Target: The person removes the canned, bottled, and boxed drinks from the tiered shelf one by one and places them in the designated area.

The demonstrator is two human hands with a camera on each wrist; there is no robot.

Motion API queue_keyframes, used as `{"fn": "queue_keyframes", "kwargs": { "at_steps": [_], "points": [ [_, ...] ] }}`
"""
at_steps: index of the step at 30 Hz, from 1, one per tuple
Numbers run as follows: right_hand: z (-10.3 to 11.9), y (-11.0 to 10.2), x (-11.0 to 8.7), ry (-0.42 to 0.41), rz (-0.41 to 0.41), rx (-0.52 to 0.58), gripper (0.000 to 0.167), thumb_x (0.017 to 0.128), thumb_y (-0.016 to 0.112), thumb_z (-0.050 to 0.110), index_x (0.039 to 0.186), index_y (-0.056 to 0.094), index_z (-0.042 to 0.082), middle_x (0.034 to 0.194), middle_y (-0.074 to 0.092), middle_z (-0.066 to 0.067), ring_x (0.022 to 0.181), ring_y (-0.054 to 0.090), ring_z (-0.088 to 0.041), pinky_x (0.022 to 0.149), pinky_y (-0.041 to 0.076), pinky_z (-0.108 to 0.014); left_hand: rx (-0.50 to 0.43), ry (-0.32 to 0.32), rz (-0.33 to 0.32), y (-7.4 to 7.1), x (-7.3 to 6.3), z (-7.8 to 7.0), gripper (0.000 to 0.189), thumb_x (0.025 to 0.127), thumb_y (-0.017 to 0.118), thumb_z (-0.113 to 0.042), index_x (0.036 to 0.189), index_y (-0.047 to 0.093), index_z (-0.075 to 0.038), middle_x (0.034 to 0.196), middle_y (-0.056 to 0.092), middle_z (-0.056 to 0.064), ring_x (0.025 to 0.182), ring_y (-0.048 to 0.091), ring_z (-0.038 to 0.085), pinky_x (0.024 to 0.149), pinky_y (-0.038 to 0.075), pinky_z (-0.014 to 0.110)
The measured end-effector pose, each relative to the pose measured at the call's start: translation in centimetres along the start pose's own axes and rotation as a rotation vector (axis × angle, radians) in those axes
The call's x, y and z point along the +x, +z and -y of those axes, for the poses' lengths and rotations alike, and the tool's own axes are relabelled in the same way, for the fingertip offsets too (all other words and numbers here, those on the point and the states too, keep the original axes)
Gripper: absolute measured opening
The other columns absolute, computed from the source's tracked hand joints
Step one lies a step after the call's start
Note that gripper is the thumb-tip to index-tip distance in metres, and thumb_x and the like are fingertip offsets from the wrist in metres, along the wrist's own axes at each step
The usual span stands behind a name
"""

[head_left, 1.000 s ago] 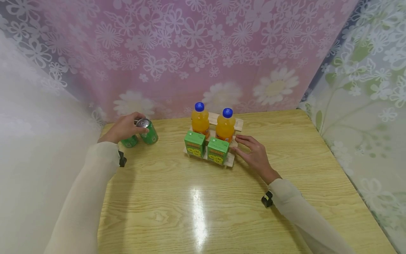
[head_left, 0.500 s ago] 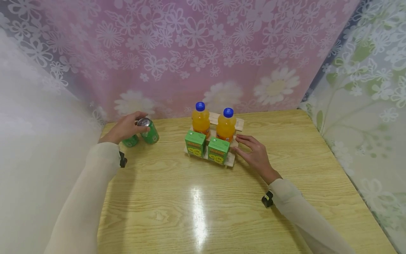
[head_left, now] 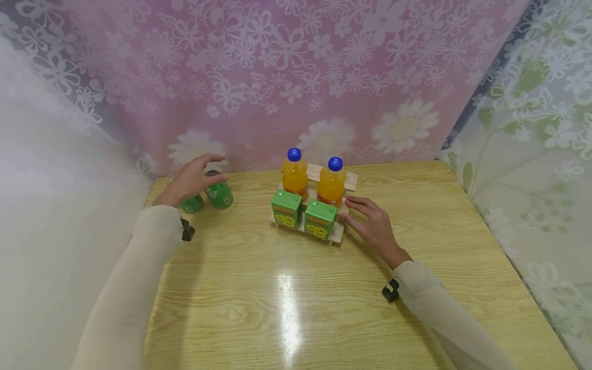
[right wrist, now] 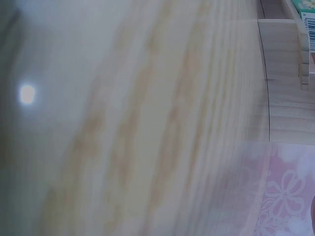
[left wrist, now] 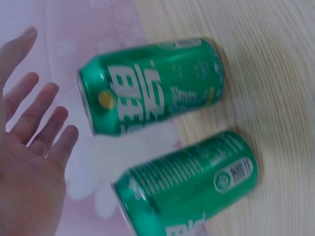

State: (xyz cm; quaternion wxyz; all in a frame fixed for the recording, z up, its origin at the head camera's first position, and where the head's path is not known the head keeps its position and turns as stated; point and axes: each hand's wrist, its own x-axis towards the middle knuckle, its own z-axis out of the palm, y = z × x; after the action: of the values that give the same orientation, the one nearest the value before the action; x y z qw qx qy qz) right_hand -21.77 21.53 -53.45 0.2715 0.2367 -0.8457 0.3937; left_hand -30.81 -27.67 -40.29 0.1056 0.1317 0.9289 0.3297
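My left hand (head_left: 191, 180) hovers over two green drink cans, a nearer-to-centre can (head_left: 221, 196) and a partly hidden can (head_left: 191, 204) beside it. In the left wrist view its fingers are spread, apart from the tops of the upper can (left wrist: 152, 88) and the lower can (left wrist: 197, 179). My right hand (head_left: 375, 226) holds the right end of a stepped wooden rack (head_left: 349, 181) between thumb and fingers. On the rack's middle step stand two orange drink bottles, left bottle (head_left: 294, 177) and right bottle (head_left: 331, 185). Two green juice boxes, left box (head_left: 285, 209) and right box (head_left: 319, 221), occupy the front step.
Everything stands on a wood-grain table (head_left: 231, 288). A pink floral curtain (head_left: 259, 92) hangs along the back edge, with pale cloth (head_left: 532, 164) on the right side. The right wrist view shows mostly tabletop and part of the rack (right wrist: 285, 73).
My left hand has let go of the can and lifted slightly, its fingers opening wider. The can stays standing in place. My right hand keeps its hold on the rack.
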Motion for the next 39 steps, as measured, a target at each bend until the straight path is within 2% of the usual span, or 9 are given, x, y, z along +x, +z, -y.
{"fn": "queue_keyframes", "kwargs": {
  "at_steps": [6,16,23,26,31,36,39],
  "points": [
    [0.0,-0.1,0.0,0.008,0.008,0.005,0.042,0.084,0.093,0.001,0.123,0.08,-0.004,0.128,0.077,-0.019,0.119,0.074,-0.039,0.114,0.038,-0.004,-0.038,0.053,-0.024,1.1,0.8,-1.5,0.071,0.105,0.073,-0.049,0.167,0.045,-0.027,0.178,0.035,0.007,0.164,0.029,0.045,0.129,0.033,0.069],
    [-0.1,-0.1,-0.1,0.003,0.005,0.014,0.043,0.083,0.093,0.001,0.124,0.08,-0.005,0.128,0.077,-0.02,0.119,0.074,-0.039,0.114,0.039,-0.004,-0.235,0.106,0.009,3.5,2.0,-4.3,0.07,0.102,0.078,-0.042,0.164,0.048,-0.028,0.173,0.043,0.002,0.163,0.036,0.038,0.133,0.034,0.057],
    [-0.3,0.0,-0.2,0.003,-0.003,0.009,0.044,0.082,0.094,-0.001,0.123,0.08,-0.004,0.127,0.078,-0.019,0.117,0.075,-0.04,0.113,0.039,-0.004,-0.318,0.233,0.04,5.2,3.4,-5.8,0.075,0.101,0.082,-0.033,0.166,0.047,-0.019,0.171,0.046,0.01,0.159,0.042,0.034,0.133,0.036,0.052],
    [-0.4,0.1,-0.2,-0.005,-0.009,0.006,0.044,0.081,0.094,-0.003,0.123,0.08,-0.004,0.127,0.078,-0.019,0.116,0.075,-0.04,0.113,0.039,-0.004,-0.354,0.275,0.053,5.7,3.5,-6.4,0.076,0.101,0.082,-0.028,0.167,0.045,-0.019,0.171,0.046,0.012,0.159,0.042,0.032,0.133,0.036,0.052],
    [-0.3,0.1,-0.1,-0.009,-0.009,0.012,0.044,0.081,0.094,-0.004,0.123,0.08,-0.005,0.127,0.078,-0.019,0.116,0.075,-0.041,0.113,0.04,-0.004,-0.389,0.299,0.076,6.3,3.6,-7.5,0.078,0.101,0.082,-0.028,0.167,0.043,-0.024,0.171,0.045,0.009,0.159,0.042,0.03,0.133,0.035,0.054],
    [-0.3,0.2,0.0,-0.017,-0.009,0.009,0.044,0.081,0.094,-0.003,0.123,0.08,-0.005,0.126,0.078,-0.02,0.115,0.075,-0.04,0.113,0.04,-0.004,-0.382,0.284,0.099,7.0,3.7,-8.5,0.077,0.101,0.082,-0.033,0.167,0.043,-0.027,0.171,0.045,0.001,0.158,0.042,0.03,0.133,0.035,0.054],
    [-0.3,0.2,-0.1,-0.012,-0.01,0.017,0.044,0.082,0.093,-0.004,0.123,0.08,-0.005,0.126,0.078,-0.019,0.115,0.075,-0.04,0.112,0.041,-0.004,-0.389,0.288,0.111,7.4,3.8,-9.0,0.078,0.1,0.083,-0.031,0.167,0.043,-0.027,0.171,0.044,0.001,0.158,0.042,0.034,0.133,0.035,0.054]
  ]
}}
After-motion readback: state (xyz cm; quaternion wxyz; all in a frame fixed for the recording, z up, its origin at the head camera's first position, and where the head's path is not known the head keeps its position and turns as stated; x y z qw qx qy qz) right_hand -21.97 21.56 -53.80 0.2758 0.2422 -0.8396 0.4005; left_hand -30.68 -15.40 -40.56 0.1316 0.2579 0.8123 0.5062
